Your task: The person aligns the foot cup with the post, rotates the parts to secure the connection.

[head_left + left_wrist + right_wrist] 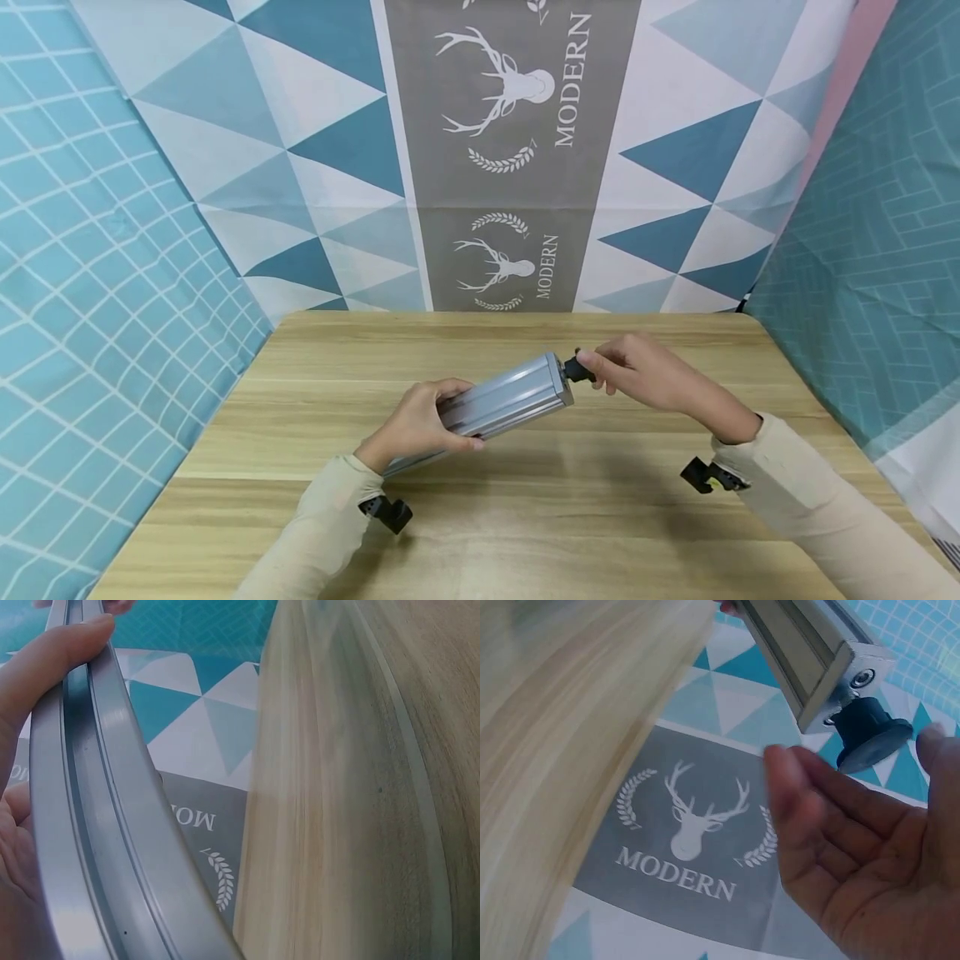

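Observation:
A silver aluminium extrusion profile (504, 397) slants up to the right above the wooden table, its long groove (88, 750) plain in the left wrist view. My left hand (416, 425) grips it around the middle, thumb along the near side and fingers over the far side. At its upper right end, a black levelling foot (868, 733) sits on a threaded stud beside a screw head in the end plate (855, 679). My right hand (862, 847) is at this foot with thumb and fingers spread to either side; a gap shows between fingertips and foot in the right wrist view.
The wooden table (525, 517) runs back to a patterned cloth (517, 167) with deer heads and triangles. Blue tile-patterned cloth (90, 250) hangs at the left and a teal one (870, 225) at the right. A black camera mount is strapped to each sleeve.

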`<state>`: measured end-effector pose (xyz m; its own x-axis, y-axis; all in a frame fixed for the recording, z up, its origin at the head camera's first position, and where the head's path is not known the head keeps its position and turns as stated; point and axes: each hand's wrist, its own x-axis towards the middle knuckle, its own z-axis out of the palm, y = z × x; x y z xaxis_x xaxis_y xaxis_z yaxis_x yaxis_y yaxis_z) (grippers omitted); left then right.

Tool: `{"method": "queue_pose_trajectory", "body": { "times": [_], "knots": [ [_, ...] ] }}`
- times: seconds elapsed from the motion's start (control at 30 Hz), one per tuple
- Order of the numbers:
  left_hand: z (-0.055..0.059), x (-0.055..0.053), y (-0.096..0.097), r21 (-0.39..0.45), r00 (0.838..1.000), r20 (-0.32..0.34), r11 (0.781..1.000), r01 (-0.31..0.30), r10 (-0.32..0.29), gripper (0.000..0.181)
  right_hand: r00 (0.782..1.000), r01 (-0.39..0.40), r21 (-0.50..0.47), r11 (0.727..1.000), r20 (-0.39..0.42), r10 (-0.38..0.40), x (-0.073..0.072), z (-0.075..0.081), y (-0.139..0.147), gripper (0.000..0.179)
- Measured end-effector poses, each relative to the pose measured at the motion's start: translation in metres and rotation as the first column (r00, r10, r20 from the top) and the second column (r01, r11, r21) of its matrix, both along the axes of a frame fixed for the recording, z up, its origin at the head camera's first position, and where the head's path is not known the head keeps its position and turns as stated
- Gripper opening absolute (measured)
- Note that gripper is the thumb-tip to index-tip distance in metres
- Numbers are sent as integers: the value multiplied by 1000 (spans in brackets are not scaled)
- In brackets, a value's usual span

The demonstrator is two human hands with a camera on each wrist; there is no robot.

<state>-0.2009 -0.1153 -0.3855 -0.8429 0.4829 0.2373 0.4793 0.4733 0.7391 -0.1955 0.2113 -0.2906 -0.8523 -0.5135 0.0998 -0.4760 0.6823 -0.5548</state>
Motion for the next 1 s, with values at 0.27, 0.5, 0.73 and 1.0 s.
{"method": "queue_pose_trajectory", "body": {
  "times": [0.27,0.5,0.73,1.0],
  "knots": [
    [3,1,-3,-10,1000,4,1000,-15,15,69,988,-143,-50,988,-70,140,0,4,7,65],
    [4,2,-3,-13,1000,4,1000,-14,14,70,988,-80,-78,994,-140,68,0,-2,2,38],
    [2,1,-3,-5,1000,-1,1000,-9,9,69,996,52,-92,994,-66,-59,1,-5,-3,31],
    [3,1,-3,-7,1000,6,1000,-11,11,68,995,-69,-43,997,-77,66,0,1,2,38]
  ]
}}
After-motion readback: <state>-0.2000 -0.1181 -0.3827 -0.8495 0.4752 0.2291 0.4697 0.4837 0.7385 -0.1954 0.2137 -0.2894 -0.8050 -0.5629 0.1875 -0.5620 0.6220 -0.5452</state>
